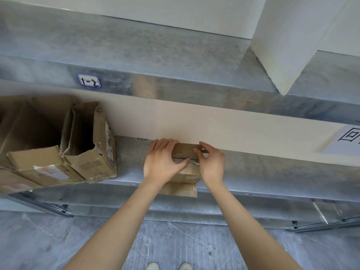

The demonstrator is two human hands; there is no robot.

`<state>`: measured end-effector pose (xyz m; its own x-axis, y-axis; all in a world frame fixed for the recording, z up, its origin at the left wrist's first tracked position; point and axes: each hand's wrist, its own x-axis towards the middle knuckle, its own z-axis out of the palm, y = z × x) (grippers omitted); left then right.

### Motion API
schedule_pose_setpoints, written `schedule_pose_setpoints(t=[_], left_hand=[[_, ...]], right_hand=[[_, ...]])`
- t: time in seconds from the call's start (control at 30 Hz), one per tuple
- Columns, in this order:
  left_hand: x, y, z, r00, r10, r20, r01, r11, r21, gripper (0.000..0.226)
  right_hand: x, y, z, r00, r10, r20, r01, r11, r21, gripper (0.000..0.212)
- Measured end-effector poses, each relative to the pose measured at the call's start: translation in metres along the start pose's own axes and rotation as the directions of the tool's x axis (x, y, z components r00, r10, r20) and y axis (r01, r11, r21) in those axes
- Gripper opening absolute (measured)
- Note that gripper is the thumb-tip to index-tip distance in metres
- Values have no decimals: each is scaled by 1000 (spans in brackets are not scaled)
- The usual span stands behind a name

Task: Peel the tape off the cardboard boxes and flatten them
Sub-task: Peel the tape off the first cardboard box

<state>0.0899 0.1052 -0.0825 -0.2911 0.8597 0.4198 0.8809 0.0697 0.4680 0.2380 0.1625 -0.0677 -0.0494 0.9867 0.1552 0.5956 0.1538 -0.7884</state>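
well off to the left of the left hand, a few beat-up brown cardboard boxes (83,145) sit on the galvanized metal shelf (272,172), and one has its open mouth and a torn flap facing the camera. up and left of the hands there's a white sticker with a blue border (89,81) reading "1-2" on the upper shelf edge. the person's left hand (163,162) wraps the left side of the small brown cardboard box (187,172), fingers draped over its far top edge and thumb pressed by the centre seam, so a proper hold. the box sits at the shelf's front lip right between both hands, with one flap hanging below the wrists. at the seam's right end a crinkled strip of clear tape (194,162) is lifted, and the right hand (211,164) pinches it between thumb and forefinger, other fingers loosely curled. far right of that hand is a white paper sign (348,141), its print too blurry to read. down between the forearms, pale shoes (153,266) stand on a grey marbled floor (58,240).
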Motion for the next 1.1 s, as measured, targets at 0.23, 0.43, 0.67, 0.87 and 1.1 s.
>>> schedule_pose_setpoints(t=[0.23, 0.43, 0.67, 0.87, 1.1], left_hand=[[0, 1, 0, 1000, 14, -10, -14, 1000, 4, 57], [-2, 2, -3, 1000, 29, -8, -29, 999, 17, 57], [-6, 2, -5, 999, 48, -12, -48, 998, 30, 55], [-10, 2, -7, 998, 64, -26, -62, 997, 43, 55], [-10, 1, -6, 997, 71, -20, -69, 996, 57, 56]], right_hand=[[4, 1, -3, 1000, 3, -5, -3, 1000, -21, 36], [7, 4, -8, 1000, -16, 20, 16, 1000, 5, 36], [15, 12, -16, 996, -24, 89, 9, 986, 166, 10], [24, 11, -26, 991, -47, 123, 25, 984, 177, 8], [29, 12, -24, 985, -6, 173, -29, 980, 199, 12]])
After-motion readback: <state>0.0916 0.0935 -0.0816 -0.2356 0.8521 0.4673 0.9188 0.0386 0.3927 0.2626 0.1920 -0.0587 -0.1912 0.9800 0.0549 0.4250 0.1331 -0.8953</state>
